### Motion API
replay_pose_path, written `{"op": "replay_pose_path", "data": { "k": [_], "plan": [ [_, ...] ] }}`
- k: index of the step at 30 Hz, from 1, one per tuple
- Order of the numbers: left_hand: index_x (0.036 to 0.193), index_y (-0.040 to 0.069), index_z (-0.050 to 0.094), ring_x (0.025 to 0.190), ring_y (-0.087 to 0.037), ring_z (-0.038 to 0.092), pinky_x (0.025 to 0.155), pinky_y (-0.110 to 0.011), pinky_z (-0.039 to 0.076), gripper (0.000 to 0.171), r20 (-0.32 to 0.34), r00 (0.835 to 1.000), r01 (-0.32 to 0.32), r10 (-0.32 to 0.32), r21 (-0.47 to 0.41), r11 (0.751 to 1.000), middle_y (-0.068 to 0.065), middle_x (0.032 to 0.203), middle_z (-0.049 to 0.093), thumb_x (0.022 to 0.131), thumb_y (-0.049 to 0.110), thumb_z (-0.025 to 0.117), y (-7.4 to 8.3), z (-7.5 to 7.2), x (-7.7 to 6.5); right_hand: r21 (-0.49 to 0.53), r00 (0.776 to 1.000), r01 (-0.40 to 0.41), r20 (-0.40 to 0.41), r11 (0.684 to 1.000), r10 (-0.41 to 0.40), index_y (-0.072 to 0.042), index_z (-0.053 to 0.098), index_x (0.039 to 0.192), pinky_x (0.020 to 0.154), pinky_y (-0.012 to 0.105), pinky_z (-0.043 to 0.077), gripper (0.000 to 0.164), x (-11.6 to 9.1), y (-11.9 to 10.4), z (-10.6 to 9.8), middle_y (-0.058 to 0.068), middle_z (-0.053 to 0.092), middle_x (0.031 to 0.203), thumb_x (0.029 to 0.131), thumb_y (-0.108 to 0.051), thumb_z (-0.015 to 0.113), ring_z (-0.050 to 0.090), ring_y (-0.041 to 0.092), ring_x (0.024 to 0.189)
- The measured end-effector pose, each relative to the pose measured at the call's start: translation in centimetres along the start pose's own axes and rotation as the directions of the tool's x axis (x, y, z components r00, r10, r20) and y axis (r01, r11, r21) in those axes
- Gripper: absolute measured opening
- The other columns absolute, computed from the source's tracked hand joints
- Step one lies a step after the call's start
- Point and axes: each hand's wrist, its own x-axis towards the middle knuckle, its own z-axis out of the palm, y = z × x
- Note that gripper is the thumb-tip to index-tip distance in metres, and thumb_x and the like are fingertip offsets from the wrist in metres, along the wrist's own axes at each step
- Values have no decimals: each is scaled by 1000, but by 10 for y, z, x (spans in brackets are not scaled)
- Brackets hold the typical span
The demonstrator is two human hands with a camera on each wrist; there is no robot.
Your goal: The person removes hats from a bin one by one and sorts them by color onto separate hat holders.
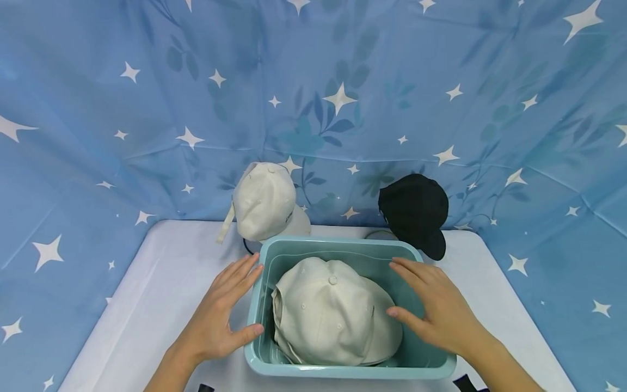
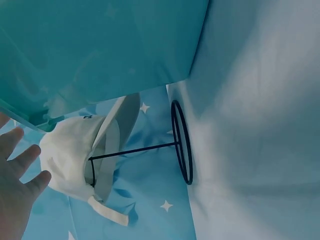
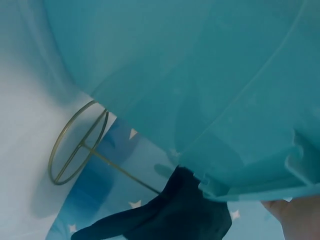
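Bin (image 1: pixel 350 372): teal, rectangular with rounded corners, positioned at the front centre of the white table (image 1: pixel 117 310), with its long side facing the person. Contents: a cream cap (image 1: pixel 338 310), crown upward, brim directed to the right side of the bin. Several fabric edges show at the left of the crown; whether a second cap lies beneath cannot be determined.

Left hand (image 1: pixel 222 313): located at the left wall of the bin. Fingers are extended and slightly spread, thumb held apart from them. Fingertips and thumb tip lie at the rim; contact cannot be confirmed. Nothing is gripped.

Right hand (image 1: pixel 436 305): located at the right end of the bin. Fingers are extended, thumb held apart, with the tips reaching over the interior. In the head view the thumb tip overlaps the brim of the cream cap; contact with cap or rim cannot be confirmed. Nothing is gripped.

Rear left, behind the bin: a white cap (image 1: pixel 264 201) mounted on a black stand (image 2: pixel 182 142) with a ring base; its strap hangs free at the left. Rear right: a black cap (image 1: pixel 416 209), brim angled downward, with a gold-coloured stand (image 3: pixel 80 145), also ring-based, beneath it. Backdrop: blue cloth (image 1: pixel 313 65) printed with white stars and leaf sprigs.
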Motion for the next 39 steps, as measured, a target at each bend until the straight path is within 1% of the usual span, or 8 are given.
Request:
{"op": "replay_pose_path", "data": {
  "k": [4, 9, 13, 18, 23, 27, 33, 39],
  "plan": [
    [158, 4, 45, 154, -39, 31, 126, -32, 9, 87, -5, 1000, -12, 12, -25, 1000, -18, 166, 37, 83, 33, 78, 0, 3, 1, 15, 1000, 17, 22, 1000, -17, -6, 58, 147, 99, 57, 47, 74, 6, -4, 2, 8, 58, 147, 95, -59, 69, 59, 31, 126],
    [156, 0, 47, 155, -35, 30, 126, -30, 9, 87, -8, 1000, -12, 12, -46, 999, -17, 166, 38, 80, 29, 77, 0, 6, 1, 38, 997, 23, 67, 999, -25, -8, 56, 149, 97, 60, 51, 75, 12, -8, 5, 8, 57, 150, 92, -53, 75, 58, 31, 130],
    [158, 5, 46, 154, -36, 31, 126, -29, 10, 87, -11, 1000, -10, 10, -52, 999, -17, 165, 39, 80, 28, 78, -1, 7, 1, 46, 993, 17, 116, 999, -22, -10, 54, 151, 97, 59, 53, 77, 17, -11, 9, 8, 55, 151, 91, -51, 77, 57, 31, 132],
    [160, 10, 45, 152, -37, 35, 125, -30, 11, 87, -16, 1000, -7, 6, -59, 998, -16, 165, 39, 81, 29, 77, -2, 7, 0, 64, 985, 13, 173, 998, -24, -11, 53, 152, 100, 59, 53, 77, 24, -16, 15, 8, 55, 152, 93, -56, 73, 58, 32, 133],
    [158, 7, 47, 151, -31, 40, 126, -29, 12, 86, -25, 1000, 1, -3, -83, 997, -16, 165, 39, 80, 26, 78, -2, 8, -1, 97, 972, 6, 235, 995, -29, -12, 52, 153, 101, 58, 52, 79, 30, -22, 20, 6, 54, 153, 93, -60, 71, 57, 30, 135],
    [155, 3, 49, 150, -30, 42, 124, -40, 24, 85, -25, 999, 22, -24, -91, 996, -15, 166, 38, 78, 24, 79, -1, 9, -3, 122, 966, 4, 255, 993, -35, -14, 51, 154, 103, 56, 52, 81, 34, -26, 23, 3, 51, 155, 91, -60, 73, 56, 27, 137],
    [158, 8, 48, 150, -31, 42, 107, -59, 43, 87, -17, 998, 63, -65, -106, 992, -11, 168, 36, 78, 22, 80, -1, 9, -6, 163, 965, 46, 246, 986, -86, -15, 49, 155, 104, 53, 52, 79, 41, -29, 23, 2, 51, 155, 92, -57, 73, 55, 23, 137],
    [159, 9, 46, 151, -32, 40, 117, -45, 40, 88, -15, 999, 46, -49, -123, 991, -12, 168, 36, 79, 21, 80, -3, 12, -5, 196, 966, 46, 242, 980, -93, -14, 50, 154, 102, 52, 53, 76, 45, -31, 24, 1, 52, 153, 94, -57, 71, 55, 24, 136]
  ]
}}
